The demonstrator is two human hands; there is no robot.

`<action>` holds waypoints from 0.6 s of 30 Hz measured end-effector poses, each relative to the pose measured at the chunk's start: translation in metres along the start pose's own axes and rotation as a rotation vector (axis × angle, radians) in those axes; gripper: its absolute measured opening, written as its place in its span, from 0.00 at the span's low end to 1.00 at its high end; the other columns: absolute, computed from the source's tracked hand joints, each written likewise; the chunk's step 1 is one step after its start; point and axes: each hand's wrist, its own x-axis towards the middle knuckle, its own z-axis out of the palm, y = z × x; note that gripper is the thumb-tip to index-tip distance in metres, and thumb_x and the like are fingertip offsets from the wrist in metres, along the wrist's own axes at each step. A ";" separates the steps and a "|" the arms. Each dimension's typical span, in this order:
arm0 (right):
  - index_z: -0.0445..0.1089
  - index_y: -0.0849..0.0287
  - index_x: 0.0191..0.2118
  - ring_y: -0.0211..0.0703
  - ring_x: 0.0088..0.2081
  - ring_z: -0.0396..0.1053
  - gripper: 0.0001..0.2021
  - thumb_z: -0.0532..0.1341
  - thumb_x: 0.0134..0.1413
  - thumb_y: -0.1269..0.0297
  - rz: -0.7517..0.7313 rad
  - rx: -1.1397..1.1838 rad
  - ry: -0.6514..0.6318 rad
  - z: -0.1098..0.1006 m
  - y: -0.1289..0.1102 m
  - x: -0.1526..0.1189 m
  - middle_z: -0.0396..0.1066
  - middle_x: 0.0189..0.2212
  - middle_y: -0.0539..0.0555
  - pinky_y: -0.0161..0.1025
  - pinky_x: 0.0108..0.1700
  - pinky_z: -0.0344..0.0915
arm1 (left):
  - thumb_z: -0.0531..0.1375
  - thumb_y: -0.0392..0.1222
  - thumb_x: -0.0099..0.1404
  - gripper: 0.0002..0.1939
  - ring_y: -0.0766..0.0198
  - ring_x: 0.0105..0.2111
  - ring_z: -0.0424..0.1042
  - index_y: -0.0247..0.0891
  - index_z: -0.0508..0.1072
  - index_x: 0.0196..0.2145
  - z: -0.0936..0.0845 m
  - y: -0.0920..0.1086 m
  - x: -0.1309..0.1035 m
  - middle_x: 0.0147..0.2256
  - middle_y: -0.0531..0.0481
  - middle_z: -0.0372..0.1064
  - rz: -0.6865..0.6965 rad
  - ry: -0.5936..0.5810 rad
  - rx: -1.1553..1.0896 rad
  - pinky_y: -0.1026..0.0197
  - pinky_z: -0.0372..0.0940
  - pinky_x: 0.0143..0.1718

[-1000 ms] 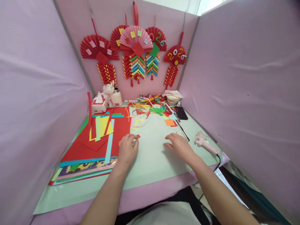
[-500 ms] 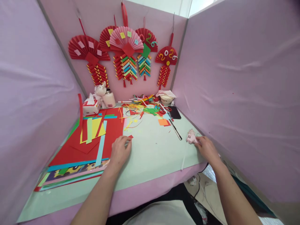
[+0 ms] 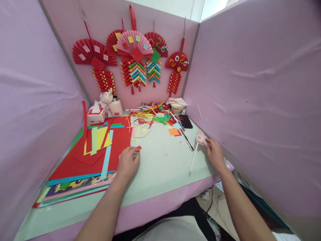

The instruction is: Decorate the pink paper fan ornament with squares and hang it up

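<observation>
My right hand is closed round the handle of a pink glue gun at the table's right side. From the gun a long whitish glue stick points down toward me. My left hand rests on the table at the edge of the red card sheets, fingers curled and pinched with the thumb. A small red paper piece shows at those fingertips. Its other part is hidden by the fingers.
Left lie red card sheets with paper strips. Behind stand a tissue box and a white bottle. Thin strips, scissors, a black phone and a black-and-silver stick lie toward the back. Paper fans hang above.
My right hand has lifted the glue gun and turned it slightly left, so the glue stick now shows clearly. My left hand stays nearly in place with the red paper.
</observation>
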 end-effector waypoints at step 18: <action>0.64 0.56 0.32 0.45 0.31 0.72 0.11 0.62 0.43 0.56 0.701 1.020 0.256 0.029 -0.034 0.000 0.71 0.27 0.52 0.40 0.33 0.73 | 0.51 0.41 0.64 0.10 0.54 0.44 0.69 0.41 0.72 0.36 -0.002 0.004 -0.003 0.41 0.46 0.71 -0.001 -0.019 -0.024 0.51 0.61 0.46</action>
